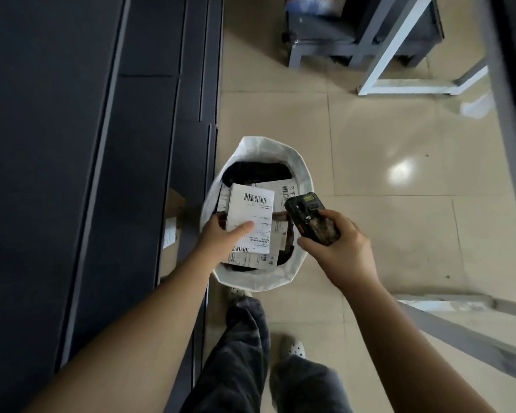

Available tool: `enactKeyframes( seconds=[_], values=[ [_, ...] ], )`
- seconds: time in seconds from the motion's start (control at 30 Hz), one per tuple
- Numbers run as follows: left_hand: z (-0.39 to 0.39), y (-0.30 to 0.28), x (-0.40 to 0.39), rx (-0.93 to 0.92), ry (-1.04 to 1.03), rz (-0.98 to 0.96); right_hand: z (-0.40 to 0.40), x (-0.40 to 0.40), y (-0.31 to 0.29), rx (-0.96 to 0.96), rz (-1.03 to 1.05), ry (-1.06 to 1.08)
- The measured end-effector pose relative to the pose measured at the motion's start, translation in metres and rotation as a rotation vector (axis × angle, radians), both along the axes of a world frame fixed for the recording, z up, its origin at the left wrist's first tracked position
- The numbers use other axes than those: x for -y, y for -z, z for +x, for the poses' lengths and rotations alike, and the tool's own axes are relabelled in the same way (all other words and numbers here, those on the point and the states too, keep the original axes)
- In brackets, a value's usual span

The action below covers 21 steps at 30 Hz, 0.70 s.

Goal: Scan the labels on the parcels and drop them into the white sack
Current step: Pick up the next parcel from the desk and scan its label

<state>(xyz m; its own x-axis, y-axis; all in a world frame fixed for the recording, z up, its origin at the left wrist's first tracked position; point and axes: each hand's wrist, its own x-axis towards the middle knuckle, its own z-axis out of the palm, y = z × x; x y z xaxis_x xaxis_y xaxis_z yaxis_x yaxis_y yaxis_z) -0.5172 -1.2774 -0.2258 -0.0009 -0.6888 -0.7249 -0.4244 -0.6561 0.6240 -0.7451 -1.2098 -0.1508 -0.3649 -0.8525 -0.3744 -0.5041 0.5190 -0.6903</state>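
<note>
Item 1 — left hand (221, 234): I see it holding a white parcel (249, 217) over the mouth of the white sack (303, 174), thumb laid across the label, fingers curled beneath its left edge; barcode faces up.

Item 2 — right hand (337, 245): fingers wrapped round a black handheld scanner (310, 219), its small screen end pointing toward the parcel (just beside it, not touching).

Item 3 — sack: standing open on the tiled floor (399, 219), already holding several labelled parcels (277, 231) and a dark bag (256, 171).

Item 4 — a brown carton (170, 231) against the dark conveyor (72, 144), left of the sack.
</note>
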Motion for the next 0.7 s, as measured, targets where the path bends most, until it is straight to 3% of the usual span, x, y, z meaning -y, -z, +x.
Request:
enactKeyframes(
  seconds=[0.13, 0.47, 0.7],
  values=[
    [-0.002, 0.016, 0.015, 0.068, 0.060, -0.006, 0.000, 0.016, 0.021, -0.003, 0.029, -0.004],
    [-0.011, 0.046, 0.033, 0.313, -0.097, -0.054, -0.010, 0.031, 0.051, 0.072, 0.070, -0.097],
    [-0.021, 0.059, 0.063, 0.305, -0.165, 0.059, -0.018, 0.041, 0.065, 0.132, 0.033, -0.107]
  ],
)
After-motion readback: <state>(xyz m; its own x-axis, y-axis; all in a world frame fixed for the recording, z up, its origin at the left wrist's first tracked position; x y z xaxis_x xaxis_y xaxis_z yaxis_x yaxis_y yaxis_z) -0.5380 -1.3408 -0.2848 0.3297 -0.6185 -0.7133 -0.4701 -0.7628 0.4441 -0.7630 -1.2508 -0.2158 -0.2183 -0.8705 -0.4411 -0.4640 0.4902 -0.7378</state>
